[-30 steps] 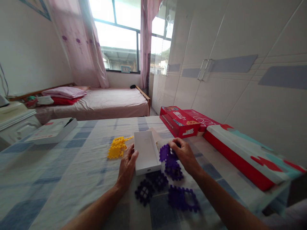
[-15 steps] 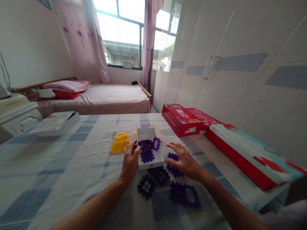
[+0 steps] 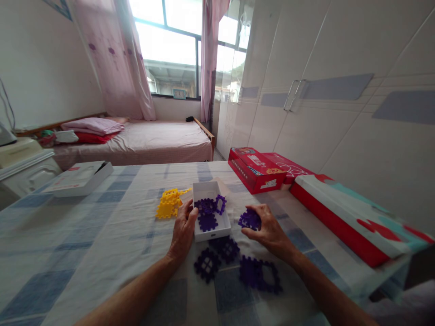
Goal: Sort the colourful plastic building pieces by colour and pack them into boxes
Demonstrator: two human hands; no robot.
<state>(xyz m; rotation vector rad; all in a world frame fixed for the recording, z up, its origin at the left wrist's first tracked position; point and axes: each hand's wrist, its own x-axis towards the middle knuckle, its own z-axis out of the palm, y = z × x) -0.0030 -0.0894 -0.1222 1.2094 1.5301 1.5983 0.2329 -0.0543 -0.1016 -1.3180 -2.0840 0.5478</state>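
Note:
My left hand (image 3: pixel 183 226) is closed on the left wall of a small white box (image 3: pixel 222 232), its thumb over the rim. Inside the box lie several purple notched building tiles (image 3: pixel 208 222), one of them leaning against the right wall. To the right of the box, my right hand (image 3: pixel 267 228) grips another purple tile (image 3: pixel 249 219) between thumb and fingers. Nearer to me on the cloth are more purple tiles: a windowed tile (image 3: pixel 207 265), a dark pair (image 3: pixel 226 249) by the box's front and a further pair (image 3: pixel 260 274) below my right hand.
Yellow notched tiles (image 3: pixel 168 206) lie left of the white box. A shallow white carton (image 3: pixel 81 179) is at the far left of the checked tablecloth (image 3: pixel 125 253). Along the right side stand a red box (image 3: pixel 256 170) and a long red and white box (image 3: pixel 343 217).
My right hand was spread over the purple tiles; its fingers have closed on one, which is now raised a little. My left hand stays at the white box.

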